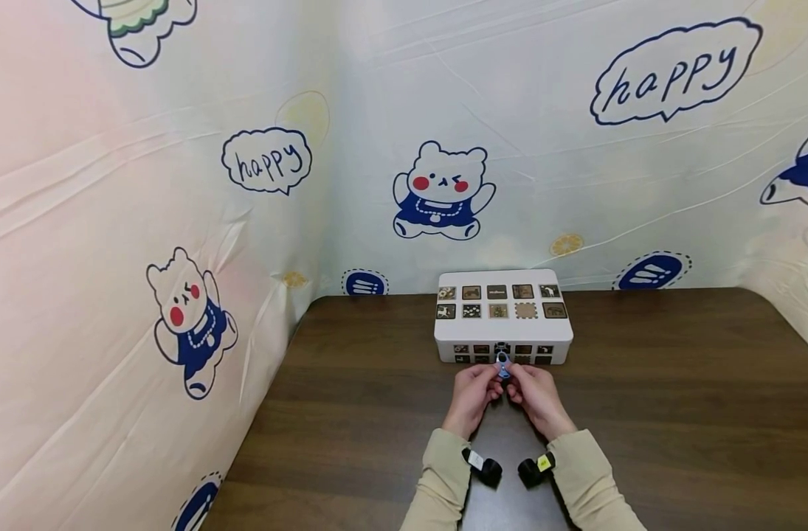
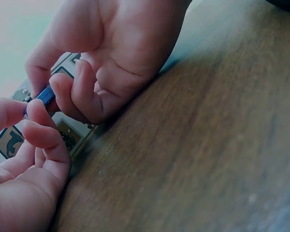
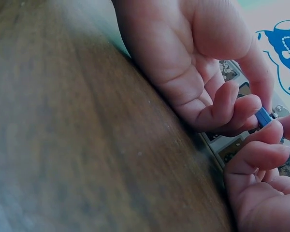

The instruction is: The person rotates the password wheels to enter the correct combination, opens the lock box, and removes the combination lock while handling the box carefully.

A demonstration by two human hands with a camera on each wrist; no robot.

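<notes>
Both hands meet at the front of a white tin box [image 1: 496, 328] with small pictures on it. My left hand [image 1: 468, 398] pinches one side of a small blue padlock [image 1: 503, 366] between thumb and finger. From the other side my right hand [image 1: 538, 398] pinches it too. The padlock sits right by a metal latch [image 1: 502, 348] on the box front. In the left wrist view the narrow edge of the blue body [image 2: 45, 95] shows between the fingertips, with a metal bit at its end. Fingers cover much of the padlock in the right wrist view.
The box stands at the far edge of a dark brown wooden table [image 1: 350, 413]. Behind and to the left hangs a pale cloth [image 1: 377, 88] printed with bears and "happy" bubbles. Black wrist cameras [image 1: 486, 472] are strapped over both beige sleeves.
</notes>
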